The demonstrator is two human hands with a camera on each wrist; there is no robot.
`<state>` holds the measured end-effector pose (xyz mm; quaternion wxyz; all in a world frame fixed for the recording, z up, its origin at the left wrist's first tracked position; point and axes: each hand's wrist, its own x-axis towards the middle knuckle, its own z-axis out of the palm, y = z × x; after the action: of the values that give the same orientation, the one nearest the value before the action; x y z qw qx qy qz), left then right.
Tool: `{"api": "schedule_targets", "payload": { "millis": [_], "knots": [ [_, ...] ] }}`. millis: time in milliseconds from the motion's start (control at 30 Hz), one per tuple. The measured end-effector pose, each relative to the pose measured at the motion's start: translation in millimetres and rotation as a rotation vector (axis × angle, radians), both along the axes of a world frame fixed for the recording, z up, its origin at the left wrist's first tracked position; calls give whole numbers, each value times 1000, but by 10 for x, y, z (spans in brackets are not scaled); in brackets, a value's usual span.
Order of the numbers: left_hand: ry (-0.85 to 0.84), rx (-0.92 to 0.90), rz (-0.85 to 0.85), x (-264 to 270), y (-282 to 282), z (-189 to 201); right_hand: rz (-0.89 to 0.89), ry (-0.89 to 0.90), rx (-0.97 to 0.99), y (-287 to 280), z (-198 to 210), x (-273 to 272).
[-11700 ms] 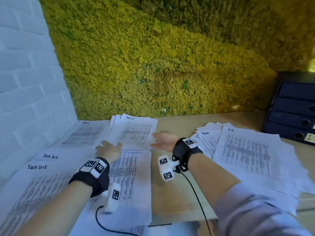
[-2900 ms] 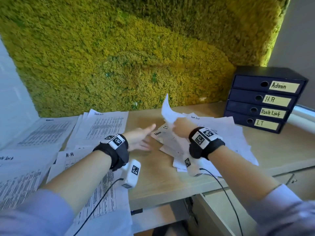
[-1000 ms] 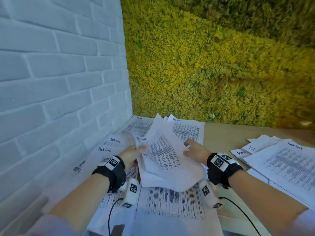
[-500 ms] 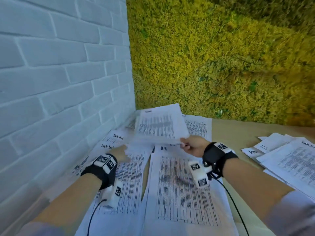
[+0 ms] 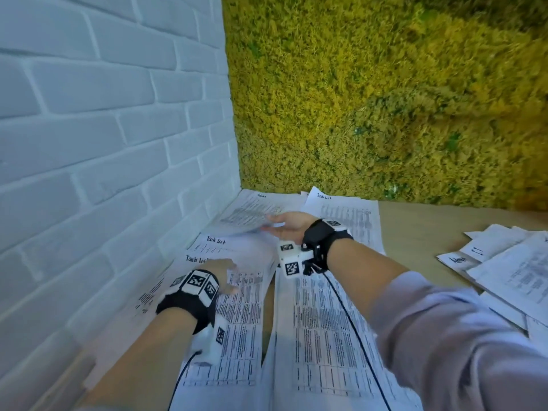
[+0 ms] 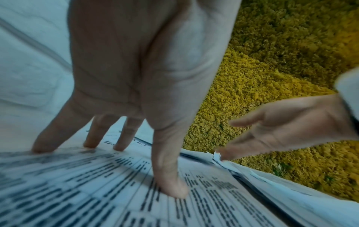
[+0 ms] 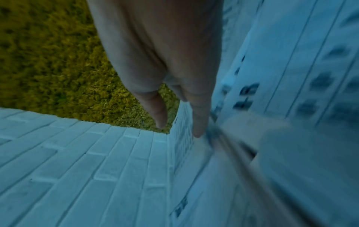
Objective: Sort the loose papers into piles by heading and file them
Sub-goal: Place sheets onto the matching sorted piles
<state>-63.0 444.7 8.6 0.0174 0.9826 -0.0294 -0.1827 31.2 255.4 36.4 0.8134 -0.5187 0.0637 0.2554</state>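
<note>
My right hand (image 5: pixel 274 226) reaches into the far left corner, fingers straight, its tips at the edge of an "Admin" sheet (image 5: pixel 252 210) that lies on the corner pile by the brick wall. The right wrist view is blurred but shows those straight fingers (image 7: pixel 198 122) against the paper, holding nothing. My left hand (image 5: pixel 229 275) is spread, and its fingertips (image 6: pixel 170 188) press on a printed sheet (image 6: pixel 97 192) just below the "Task List" sheets (image 5: pixel 216 250). A sheet headed "HR" (image 5: pixel 323 336) lies under my right forearm. Another "Task List" pile (image 5: pixel 350 215) sits to the right of the Admin pile.
A loose heap of unsorted papers (image 5: pixel 510 271) lies at the right on the wooden desk (image 5: pixel 421 226). The white brick wall (image 5: pixel 103 143) bounds the left side and the moss wall (image 5: pixel 385 99) the back. The file drawers are out of view.
Half a second ago my right hand pinched the Admin sheet in the air; now the sheet lies on the corner pile and the hand has opened. My left hand has shifted slightly right.
</note>
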Motion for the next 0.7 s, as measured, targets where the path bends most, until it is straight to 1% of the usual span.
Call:
{"api": "schedule_targets", "payload": {
  "millis": [67, 133, 200, 233, 267, 333, 367, 433, 500, 533, 567, 633, 667, 700],
  "knots": [
    [44, 58, 1, 25, -51, 47, 31, 58, -92, -205, -42, -83],
    [87, 125, 49, 36, -133, 124, 17, 77, -218, -550, -8, -198],
    [94, 225, 39, 65, -272, 226, 2, -34, -438, -1025, 35, -314],
    [65, 243, 1, 74, -396, 314, 6, -104, -566, -1294, 89, -411],
    [38, 215, -40, 68, -556, 423, 23, -158, -713, -1580, 147, -513],
    [-12, -10, -138, 33, -968, 634, 63, -201, -1029, -2174, 277, -704],
    [2, -140, -175, -32, -1223, 773, 108, -184, -1192, -2486, 332, -789],
    [146, -359, -250, -182, -1760, 1019, 168, -102, -1503, -3109, 327, -959],
    [279, -460, -348, -320, -2321, 1154, 277, 53, -1869, -3734, 136, -1036],
    [313, -478, -399, -372, -2587, 1178, 277, 127, -1985, -3948, 41, -1144],
    [331, -487, -439, -391, -2835, 1159, 325, 148, -2031, -4042, 3, -1316],
    [334, -482, -490, -389, -3283, 1012, 362, 138, -2006, -4029, -2, -1677],
    [347, -471, -500, -383, -3465, 903, 319, 121, -1964, -4008, -41, -1759],
    [377, -471, -486, -371, -3613, 781, 281, 73, -1961, -4017, -111, -1778]
  ]
}}
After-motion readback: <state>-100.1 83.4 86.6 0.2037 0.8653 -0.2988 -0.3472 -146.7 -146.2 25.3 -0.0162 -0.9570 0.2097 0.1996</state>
